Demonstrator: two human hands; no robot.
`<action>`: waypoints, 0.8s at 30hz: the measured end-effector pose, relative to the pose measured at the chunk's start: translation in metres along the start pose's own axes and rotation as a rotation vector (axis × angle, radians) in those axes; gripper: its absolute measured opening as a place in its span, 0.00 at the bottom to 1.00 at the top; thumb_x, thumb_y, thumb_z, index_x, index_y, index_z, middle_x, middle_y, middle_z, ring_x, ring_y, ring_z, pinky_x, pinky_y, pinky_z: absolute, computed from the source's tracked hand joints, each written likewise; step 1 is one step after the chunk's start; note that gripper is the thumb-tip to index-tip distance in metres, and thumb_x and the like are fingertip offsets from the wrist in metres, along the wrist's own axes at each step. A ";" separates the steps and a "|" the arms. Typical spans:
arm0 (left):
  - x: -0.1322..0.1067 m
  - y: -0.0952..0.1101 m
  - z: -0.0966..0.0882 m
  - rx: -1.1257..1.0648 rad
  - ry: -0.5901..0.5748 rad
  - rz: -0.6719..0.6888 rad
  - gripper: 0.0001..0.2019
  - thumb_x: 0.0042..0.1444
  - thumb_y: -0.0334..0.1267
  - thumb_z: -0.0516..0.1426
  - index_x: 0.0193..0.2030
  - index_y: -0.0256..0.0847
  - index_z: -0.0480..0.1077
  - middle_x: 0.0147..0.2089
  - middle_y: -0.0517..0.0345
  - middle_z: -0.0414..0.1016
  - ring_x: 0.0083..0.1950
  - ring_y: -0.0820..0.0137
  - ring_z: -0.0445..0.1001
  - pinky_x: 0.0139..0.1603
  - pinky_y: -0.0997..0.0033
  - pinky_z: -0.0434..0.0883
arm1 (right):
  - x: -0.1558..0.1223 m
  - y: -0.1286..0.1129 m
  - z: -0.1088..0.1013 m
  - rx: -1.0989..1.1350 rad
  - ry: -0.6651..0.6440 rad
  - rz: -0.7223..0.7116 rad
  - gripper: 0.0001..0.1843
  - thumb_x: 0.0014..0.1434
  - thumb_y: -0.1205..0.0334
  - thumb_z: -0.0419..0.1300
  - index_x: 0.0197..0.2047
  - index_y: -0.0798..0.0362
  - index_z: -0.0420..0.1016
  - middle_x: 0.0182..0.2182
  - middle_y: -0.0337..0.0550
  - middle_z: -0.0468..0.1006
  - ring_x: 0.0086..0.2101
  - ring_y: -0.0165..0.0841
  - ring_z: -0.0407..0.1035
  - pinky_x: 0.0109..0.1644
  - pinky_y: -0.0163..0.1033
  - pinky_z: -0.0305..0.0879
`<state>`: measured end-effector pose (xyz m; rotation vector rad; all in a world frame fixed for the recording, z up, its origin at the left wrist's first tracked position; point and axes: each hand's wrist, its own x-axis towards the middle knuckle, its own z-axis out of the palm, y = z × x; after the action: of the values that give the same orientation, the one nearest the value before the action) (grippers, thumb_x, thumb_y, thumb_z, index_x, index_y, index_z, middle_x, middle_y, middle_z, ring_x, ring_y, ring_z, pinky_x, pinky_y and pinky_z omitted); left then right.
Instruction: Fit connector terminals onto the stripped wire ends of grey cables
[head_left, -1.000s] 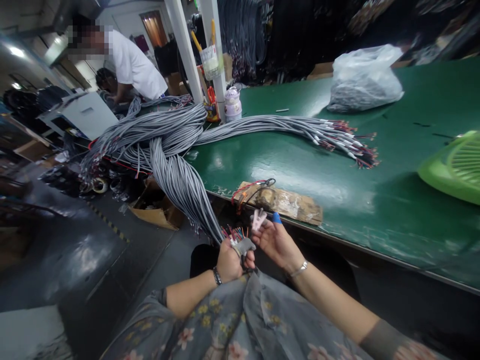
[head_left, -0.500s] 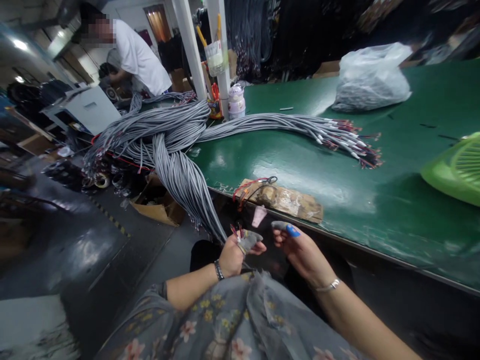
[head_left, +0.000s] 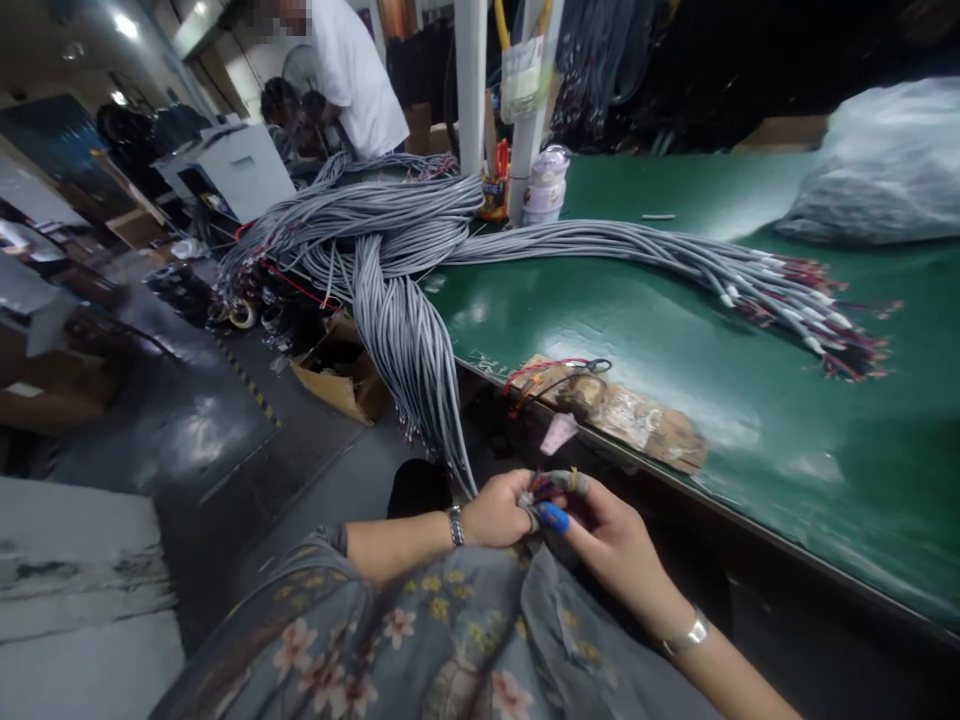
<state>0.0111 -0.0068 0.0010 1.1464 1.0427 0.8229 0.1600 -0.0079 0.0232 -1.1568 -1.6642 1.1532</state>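
My left hand (head_left: pixel 496 510) is closed around the end of a grey cable in front of my lap. Thin dark and reddish wires (head_left: pixel 547 487) stick out of this end. Against them press the thumb and index finger of my right hand (head_left: pixel 619 540), pinched together. Grey coverings wrap some fingertips, and blue tape is on the right thumb. A thick bundle of grey cables (head_left: pixel 409 335) droops over the bench edge down towards my left hand. The held cable's path behind the hand is hidden.
More cables (head_left: pixel 600 238) stretch across the green bench (head_left: pixel 787 480), their stripped ends at the right. A worn wooden block (head_left: pixel 652 425) lies at the edge. Behind are a plastic bag (head_left: pixel 885 165), a lilac container (head_left: pixel 545 185) and a post (head_left: pixel 470 90). A person in white (head_left: pixel 360 80) stands beyond.
My right hand has come over to my left hand and now pinches the wires; before, they were apart. My left hand has turned inward. The view has swung left.
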 end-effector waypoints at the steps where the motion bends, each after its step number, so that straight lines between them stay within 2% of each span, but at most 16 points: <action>1: -0.001 -0.001 0.000 0.074 0.009 0.014 0.08 0.42 0.31 0.62 0.30 0.37 0.67 0.26 0.64 0.66 0.28 0.77 0.61 0.29 0.76 0.61 | 0.000 -0.001 0.001 -0.021 0.001 -0.028 0.09 0.50 0.55 0.61 0.32 0.50 0.75 0.27 0.42 0.76 0.28 0.35 0.69 0.34 0.38 0.67; 4: -0.002 0.000 -0.001 0.194 0.005 0.000 0.08 0.42 0.32 0.62 0.28 0.37 0.67 0.24 0.67 0.64 0.27 0.77 0.59 0.29 0.77 0.60 | 0.001 -0.001 -0.001 0.001 0.013 -0.021 0.07 0.51 0.55 0.61 0.30 0.50 0.75 0.26 0.43 0.77 0.28 0.35 0.70 0.34 0.38 0.67; 9: -0.006 0.010 -0.001 -0.128 -0.082 -0.007 0.19 0.44 0.52 0.63 0.30 0.37 0.67 0.27 0.60 0.70 0.29 0.74 0.68 0.33 0.73 0.66 | 0.004 0.004 -0.012 0.231 -0.023 0.226 0.12 0.49 0.51 0.63 0.29 0.51 0.75 0.23 0.42 0.76 0.26 0.34 0.68 0.32 0.38 0.65; 11: -0.008 0.014 -0.002 -0.182 -0.087 -0.040 0.24 0.42 0.59 0.62 0.29 0.37 0.67 0.25 0.59 0.70 0.26 0.74 0.69 0.30 0.73 0.66 | 0.006 0.005 -0.011 0.335 -0.045 0.296 0.14 0.46 0.49 0.65 0.27 0.52 0.74 0.21 0.40 0.74 0.23 0.31 0.64 0.28 0.37 0.61; 13: -0.009 0.017 -0.003 -0.147 -0.072 -0.105 0.26 0.41 0.62 0.60 0.26 0.37 0.65 0.21 0.59 0.70 0.18 0.78 0.64 0.21 0.76 0.61 | 0.007 0.007 -0.007 0.410 -0.069 0.349 0.17 0.44 0.47 0.66 0.23 0.53 0.73 0.18 0.38 0.70 0.20 0.28 0.58 0.25 0.35 0.56; 16: -0.010 0.020 -0.007 -0.042 -0.040 -0.130 0.26 0.44 0.62 0.58 0.23 0.38 0.64 0.15 0.63 0.66 0.12 0.81 0.53 0.14 0.77 0.51 | 0.010 0.007 0.004 0.463 -0.011 0.389 0.18 0.41 0.47 0.68 0.23 0.54 0.74 0.18 0.36 0.68 0.20 0.26 0.55 0.25 0.34 0.52; 19: -0.010 0.019 -0.009 0.012 -0.039 -0.148 0.25 0.46 0.61 0.57 0.20 0.39 0.64 0.12 0.64 0.63 0.11 0.80 0.54 0.14 0.78 0.51 | 0.012 0.006 0.012 0.518 0.104 0.401 0.19 0.39 0.48 0.69 0.26 0.54 0.74 0.21 0.37 0.70 0.22 0.26 0.57 0.26 0.34 0.53; 21: -0.009 0.016 -0.010 0.041 -0.050 -0.169 0.24 0.47 0.60 0.57 0.19 0.39 0.62 0.11 0.65 0.62 0.11 0.80 0.57 0.14 0.78 0.52 | 0.014 0.004 0.014 0.546 0.101 0.406 0.19 0.38 0.47 0.70 0.26 0.54 0.73 0.22 0.37 0.71 0.23 0.28 0.59 0.27 0.34 0.55; 24: -0.008 0.013 -0.011 0.069 -0.064 -0.201 0.22 0.46 0.56 0.59 0.18 0.40 0.62 0.12 0.64 0.63 0.11 0.79 0.58 0.13 0.78 0.51 | 0.018 0.001 0.013 0.538 0.026 0.401 0.20 0.37 0.47 0.71 0.24 0.53 0.73 0.22 0.38 0.73 0.25 0.30 0.63 0.31 0.37 0.61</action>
<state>-0.0020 -0.0076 0.0145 1.0985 1.1203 0.5917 0.1437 0.0061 0.0201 -1.1609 -1.0181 1.6968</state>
